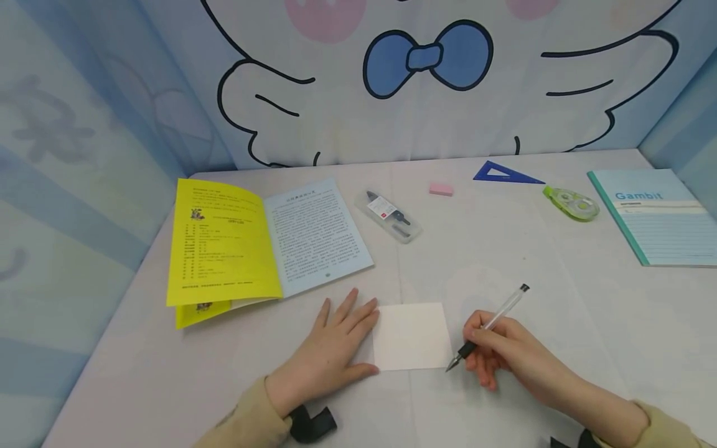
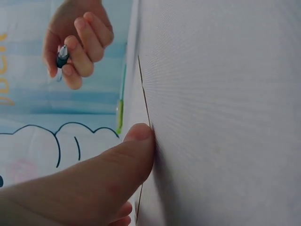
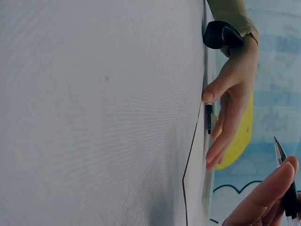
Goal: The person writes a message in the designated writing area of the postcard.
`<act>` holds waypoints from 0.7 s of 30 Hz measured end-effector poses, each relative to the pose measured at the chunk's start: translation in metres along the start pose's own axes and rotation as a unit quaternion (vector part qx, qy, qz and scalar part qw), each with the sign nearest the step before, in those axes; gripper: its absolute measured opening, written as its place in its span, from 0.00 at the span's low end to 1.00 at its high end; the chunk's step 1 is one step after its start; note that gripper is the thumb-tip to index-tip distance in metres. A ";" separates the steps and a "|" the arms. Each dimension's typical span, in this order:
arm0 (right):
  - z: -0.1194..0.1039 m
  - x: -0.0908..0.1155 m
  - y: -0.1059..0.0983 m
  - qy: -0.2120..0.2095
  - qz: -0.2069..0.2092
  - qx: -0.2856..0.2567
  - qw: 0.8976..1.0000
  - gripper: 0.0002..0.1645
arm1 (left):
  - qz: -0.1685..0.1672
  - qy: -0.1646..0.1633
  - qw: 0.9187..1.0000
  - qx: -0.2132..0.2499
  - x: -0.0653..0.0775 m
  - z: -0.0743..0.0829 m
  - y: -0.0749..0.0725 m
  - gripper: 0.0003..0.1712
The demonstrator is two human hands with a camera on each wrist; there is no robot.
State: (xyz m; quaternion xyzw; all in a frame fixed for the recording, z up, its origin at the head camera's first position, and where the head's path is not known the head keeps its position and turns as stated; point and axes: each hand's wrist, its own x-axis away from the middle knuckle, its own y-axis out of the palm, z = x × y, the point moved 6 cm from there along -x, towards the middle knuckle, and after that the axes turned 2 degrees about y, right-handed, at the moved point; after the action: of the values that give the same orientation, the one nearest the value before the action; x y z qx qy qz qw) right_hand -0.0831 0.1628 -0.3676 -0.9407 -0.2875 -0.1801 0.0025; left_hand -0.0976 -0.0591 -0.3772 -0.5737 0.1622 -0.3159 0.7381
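Observation:
A blank white sheet of paper [image 1: 412,336] lies on the table in front of the person. The left hand [image 1: 333,348] rests flat with its fingers spread, thumb and fingertips at the sheet's left edge. In the left wrist view the thumb [image 2: 136,146] presses at the paper's edge. To the right, the right hand [image 1: 498,348] pinches a clear pen [image 1: 506,307] with a black grip, its tip pointing down near the sheet's lower right corner. The right wrist view shows the pen [image 3: 290,193] uncapped, its metal tip raised off the table.
An open yellow booklet [image 1: 224,242] lies at the left. Behind the sheet are a compass in a clear case [image 1: 389,214] and a pink eraser [image 1: 440,189]. Farther right are a blue set square [image 1: 504,178], a green correction tape [image 1: 572,204] and a Gambit notebook [image 1: 663,230].

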 end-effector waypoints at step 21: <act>-0.013 -0.029 0.010 -0.050 0.088 0.102 0.990 0.21 | 0.029 0.002 1.000 -0.005 -0.001 0.021 0.002 0.43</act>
State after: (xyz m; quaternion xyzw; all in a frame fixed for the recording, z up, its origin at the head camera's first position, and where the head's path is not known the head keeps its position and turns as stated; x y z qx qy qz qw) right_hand -0.1043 0.1372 -0.3645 -0.9649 -0.2204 -0.1021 0.0999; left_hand -0.0854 -0.0422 -0.3730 -0.5715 0.1819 -0.2953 0.7437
